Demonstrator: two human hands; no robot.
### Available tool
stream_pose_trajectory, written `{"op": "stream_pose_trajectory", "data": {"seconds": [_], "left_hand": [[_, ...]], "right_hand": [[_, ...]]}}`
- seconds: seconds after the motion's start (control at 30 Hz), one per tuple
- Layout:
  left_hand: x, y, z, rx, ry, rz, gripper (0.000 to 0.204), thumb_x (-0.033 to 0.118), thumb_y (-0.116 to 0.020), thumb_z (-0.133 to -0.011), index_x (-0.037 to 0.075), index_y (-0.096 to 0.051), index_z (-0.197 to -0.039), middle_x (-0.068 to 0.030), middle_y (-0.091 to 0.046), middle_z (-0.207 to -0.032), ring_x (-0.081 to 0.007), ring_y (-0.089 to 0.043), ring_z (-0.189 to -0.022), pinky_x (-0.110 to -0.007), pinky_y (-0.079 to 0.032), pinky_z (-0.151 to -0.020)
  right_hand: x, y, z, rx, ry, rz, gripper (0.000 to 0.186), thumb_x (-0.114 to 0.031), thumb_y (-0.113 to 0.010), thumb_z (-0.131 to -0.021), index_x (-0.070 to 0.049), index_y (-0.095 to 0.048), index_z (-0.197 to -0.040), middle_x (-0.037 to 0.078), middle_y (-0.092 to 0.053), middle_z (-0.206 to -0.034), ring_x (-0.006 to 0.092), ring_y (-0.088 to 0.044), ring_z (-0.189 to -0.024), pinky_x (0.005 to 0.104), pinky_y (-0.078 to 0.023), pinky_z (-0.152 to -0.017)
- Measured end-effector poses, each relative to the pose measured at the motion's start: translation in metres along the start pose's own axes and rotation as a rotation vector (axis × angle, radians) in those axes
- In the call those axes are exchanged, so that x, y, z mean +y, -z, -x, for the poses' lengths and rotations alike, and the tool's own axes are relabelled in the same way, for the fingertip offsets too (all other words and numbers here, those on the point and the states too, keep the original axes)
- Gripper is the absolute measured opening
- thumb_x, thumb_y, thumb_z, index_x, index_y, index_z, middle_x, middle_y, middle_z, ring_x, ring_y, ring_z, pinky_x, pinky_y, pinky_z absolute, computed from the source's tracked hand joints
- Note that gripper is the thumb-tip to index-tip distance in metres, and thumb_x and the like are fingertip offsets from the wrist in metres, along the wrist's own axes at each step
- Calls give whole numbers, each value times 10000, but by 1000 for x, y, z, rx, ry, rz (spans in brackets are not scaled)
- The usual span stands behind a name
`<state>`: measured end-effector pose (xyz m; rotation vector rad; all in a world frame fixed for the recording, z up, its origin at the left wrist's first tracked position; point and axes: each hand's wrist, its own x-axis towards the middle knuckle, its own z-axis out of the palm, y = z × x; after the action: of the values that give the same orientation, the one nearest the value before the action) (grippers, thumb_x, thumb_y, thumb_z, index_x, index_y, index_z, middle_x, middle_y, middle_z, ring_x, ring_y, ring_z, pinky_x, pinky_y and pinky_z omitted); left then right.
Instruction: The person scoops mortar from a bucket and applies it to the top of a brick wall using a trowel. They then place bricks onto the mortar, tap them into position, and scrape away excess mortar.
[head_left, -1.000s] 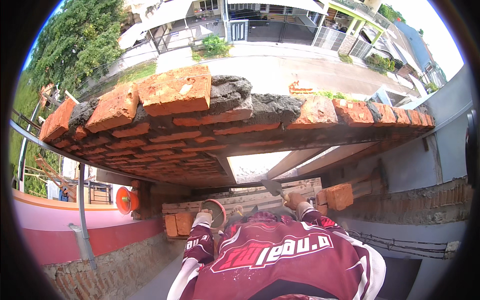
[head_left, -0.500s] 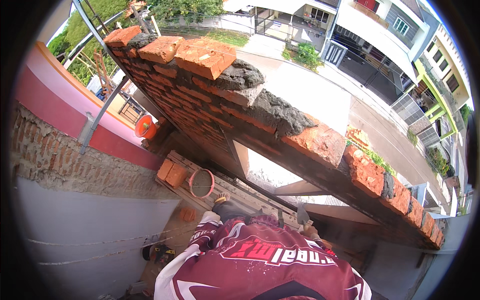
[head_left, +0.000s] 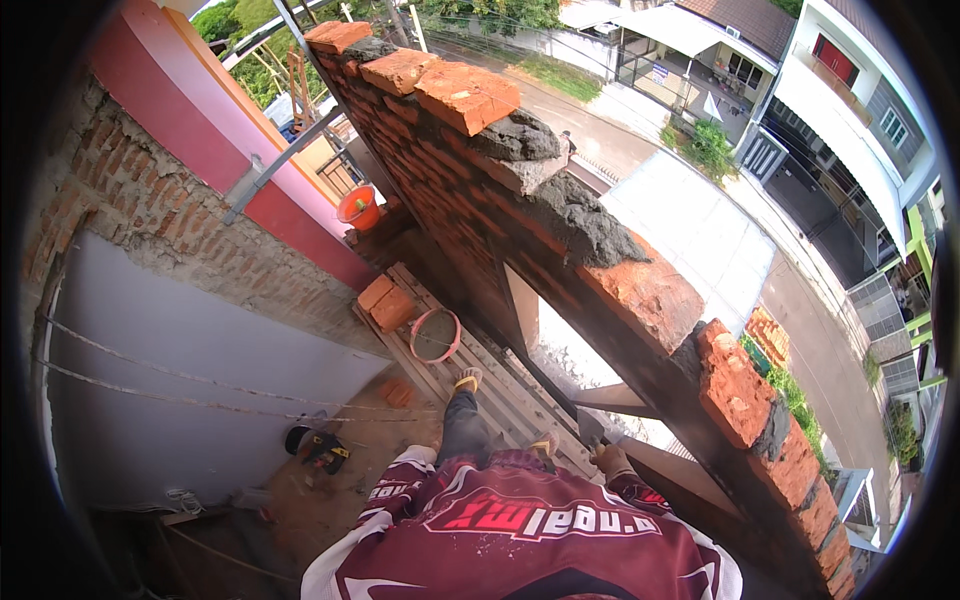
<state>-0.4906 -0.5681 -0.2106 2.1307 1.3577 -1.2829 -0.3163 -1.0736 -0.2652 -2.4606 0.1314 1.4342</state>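
Note:
My right hand (head_left: 611, 461) is closed round the handle of a trowel (head_left: 590, 429), whose grey blade points away from me beside the brick wall (head_left: 440, 180). My left hand (head_left: 421, 455) hangs at the end of its sleeve on the other side; its fingers are too small and covered to make out, and nothing shows in it. Grey mortar (head_left: 590, 222) lies in rough lumps along the wall's stepped top. On that top sit orange bricks, among them a wide brick (head_left: 468, 95) farther up and a long brick (head_left: 645, 292) nearer me.
My feet stand on wooden planks (head_left: 505, 410). A round tub of mortar (head_left: 435, 335) and stacked bricks (head_left: 387, 303) rest ahead on them. An orange bucket (head_left: 358, 207) is farther off. Strings (head_left: 200, 378) cross at left above a lower floor (head_left: 345, 450). A street lies beyond the wall.
My view has turned, so the wall and tub appear farther right. The trowel stays in my right hand, held low by the wall. Bricks and mortar on the wall look unchanged.

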Motion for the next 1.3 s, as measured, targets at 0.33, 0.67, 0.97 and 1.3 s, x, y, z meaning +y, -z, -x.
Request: {"op": "stream_pose_trajectory", "data": {"seconds": [0.33, 0.67, 0.97, 1.3], "left_hand": [[15, 0, 33, -176, -120, -69, 646, 597, -588, -950, 22, -707, -1220, -211, -661, -1301, -325, -631, -1229, -384, -495, -1010], [61, 16, -117, -219, -43, 704, 460, 444, -756, -886, 64, -657, -1126, -174, -712, -1153, -320, -682, -1089, -453, -518, -938], [141, 12, -385, 59, -27, 1122, 851, 500, -804, -817, -41, -459, -1375, -281, -614, -1292, -379, -600, -1212, -459, -499, -985], [215, 78, -547, 30, 59, 2108, 488, 450, -827, -801, 24, -600, -878, -153, -723, -982, -303, -707, -945, -419, -466, -995]], "right_hand": [[-56, -26, -26, 5, 190, 186, 629, -516, -801, -765, -11, -724, -1131, 226, -726, -1096, 351, -711, -1032, 435, -566, -869], [-49, -12, 42, -199, 49, 426, 600, -525, -748, -834, -75, -668, -1222, 215, -701, -1166, 377, -669, -1119, 462, -538, -925], [-94, -26, 66, -58, -361, 190, 527, -427, -800, -796, 2, -672, -1074, 236, -717, -1072, 402, -682, -1060, 478, -536, -876], [-29, -91, 100, -232, -731, 10, 440, -368, -805, -798, -18, -670, -1027, 145, -733, -892, 278, -728, -780, 410, -564, -691]]}}
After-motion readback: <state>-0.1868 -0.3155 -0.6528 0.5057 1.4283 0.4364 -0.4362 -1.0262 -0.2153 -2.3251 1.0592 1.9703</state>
